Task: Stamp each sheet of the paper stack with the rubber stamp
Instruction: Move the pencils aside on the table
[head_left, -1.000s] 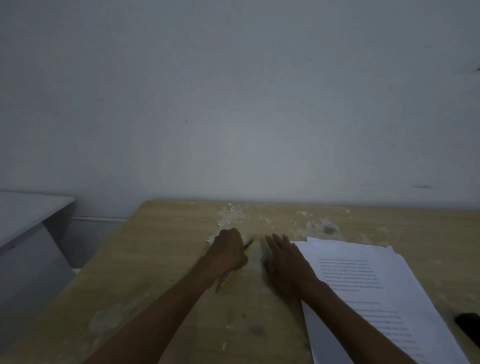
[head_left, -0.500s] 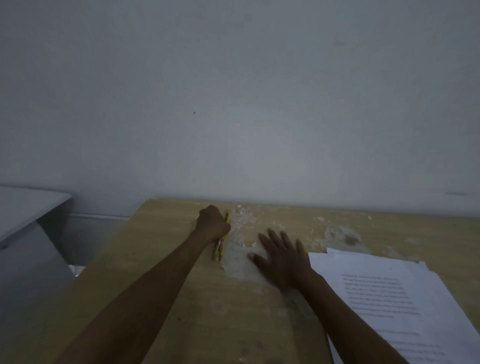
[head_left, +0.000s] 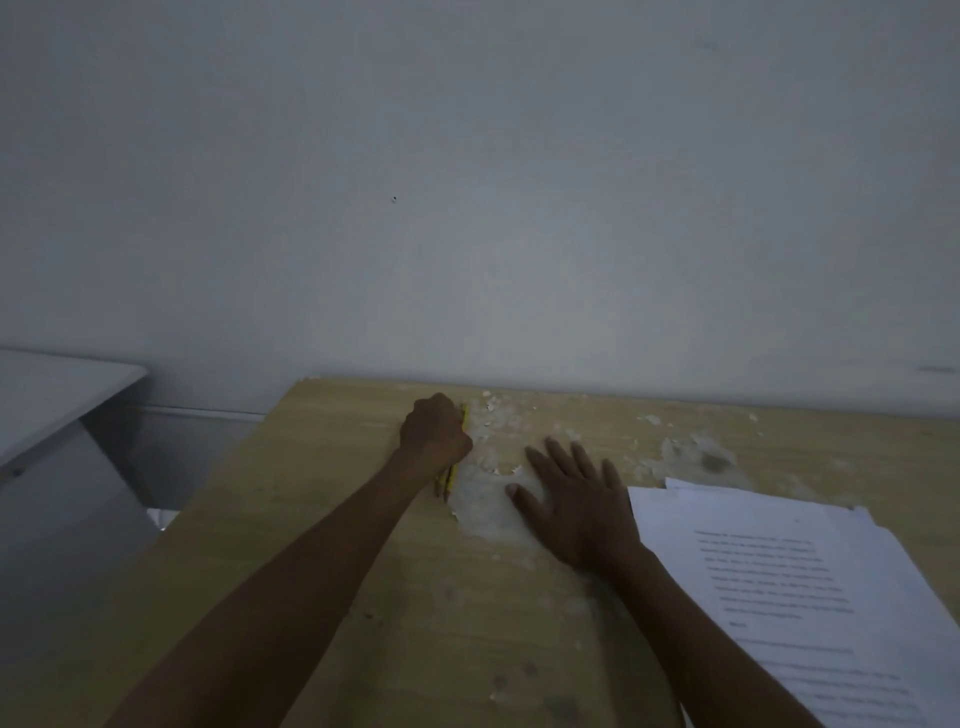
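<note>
since a second ago the left hand has slid away from the right one toward the far edge of the counter, carrying the thin yellow sticks, probably pencils, with it; the right hand has flattened out beside the paper. the view has also tipped a little.

now the left hand is curled tight round the pencils, at about 11 o'clock from the right hand, near the wall. the right hand lies wide and flat, fingers spread, palm down on a pale scuffed patch of the counter, holding nothing. the paper stack sits at 3 to 4 o'clock from that hand, just beside the wrist, sheets slightly fanned at the top.

no rubber stamp shows anywhere, so i cannot tell where it is. the likely trouble: the right forearm lies along the stack's left edge, and a careless sweep could skew or scatter the sheets. white flakes litter the counter and could get under a sheet and spoil an imprint. dim light makes placement harder.

the top sheet carries printed lines of text, too blurred to read. no brand or label shows.
</note>
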